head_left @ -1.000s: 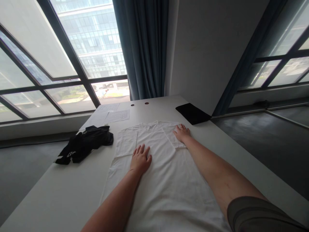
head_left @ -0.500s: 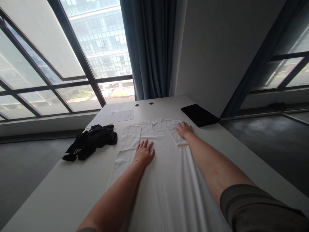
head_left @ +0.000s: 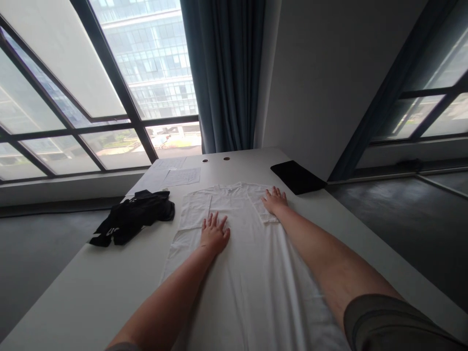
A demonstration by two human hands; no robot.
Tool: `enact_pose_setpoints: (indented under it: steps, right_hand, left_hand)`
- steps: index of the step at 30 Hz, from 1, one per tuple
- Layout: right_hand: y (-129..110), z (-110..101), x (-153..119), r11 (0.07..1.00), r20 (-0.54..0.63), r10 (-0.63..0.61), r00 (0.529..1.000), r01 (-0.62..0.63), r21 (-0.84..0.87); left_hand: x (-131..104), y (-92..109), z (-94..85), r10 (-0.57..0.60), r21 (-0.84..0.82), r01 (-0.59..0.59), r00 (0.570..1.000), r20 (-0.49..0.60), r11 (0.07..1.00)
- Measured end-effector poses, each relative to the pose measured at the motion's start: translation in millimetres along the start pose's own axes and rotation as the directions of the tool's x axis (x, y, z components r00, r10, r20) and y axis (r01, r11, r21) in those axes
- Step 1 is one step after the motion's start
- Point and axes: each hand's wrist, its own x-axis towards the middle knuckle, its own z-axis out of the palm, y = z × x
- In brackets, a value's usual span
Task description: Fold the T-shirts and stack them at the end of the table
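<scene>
White tabletop, blue curtain beyond, bears a shirt under spread left fingers and right fingers, gripping nothing.

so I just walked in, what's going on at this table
A white T-shirt lies spread on a white table, collar facing away. The person's left hand rests open on its upper body, and the right hand is open on the right sleeve area. A crumpled black garment lies left of the shirt, papers beyond it, and a flat black item at far right.
</scene>
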Motion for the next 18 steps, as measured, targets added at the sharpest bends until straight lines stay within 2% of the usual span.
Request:
enact_pose_setpoints:
  steps: [2,5,9,12,18]
  right_hand:
    - [-6.8,0.1,-28.6,0.997,-0.021,-0.072,0.997,0.072,-0.02]
    - [-10.3,12.4,-80.7,0.976,-0.007,-0.217,0.976,0.216,-0.035]
    - [-7.1,31.2,-134.0,0.958,-0.014,-0.285,0.959,0.284,-0.031]
    - [-7.2,33.2,-144.0,0.963,-0.038,-0.267,0.963,0.266,-0.031]
    - [-12.9,21.5,-119.8,0.959,-0.012,-0.282,0.959,0.281,-0.022]
  left_hand:
    - [-5.2,-8.9,-3.1,-0.036,0.023,0.037,0.998,-0.047,0.999]
    - [-15.3,-35.7,-8.2,-0.1,0.063,0.104,0.993,-0.066,0.993]
    - [-27.1,-74.5,-11.0,-0.153,0.113,0.147,0.987,0.046,0.983]
    - [-30.7,-86.5,-9.4,-0.164,0.112,0.155,0.983,0.086,0.982]
    - [-24.4,-81.9,-7.2,-0.199,0.087,0.195,0.979,0.042,0.977]
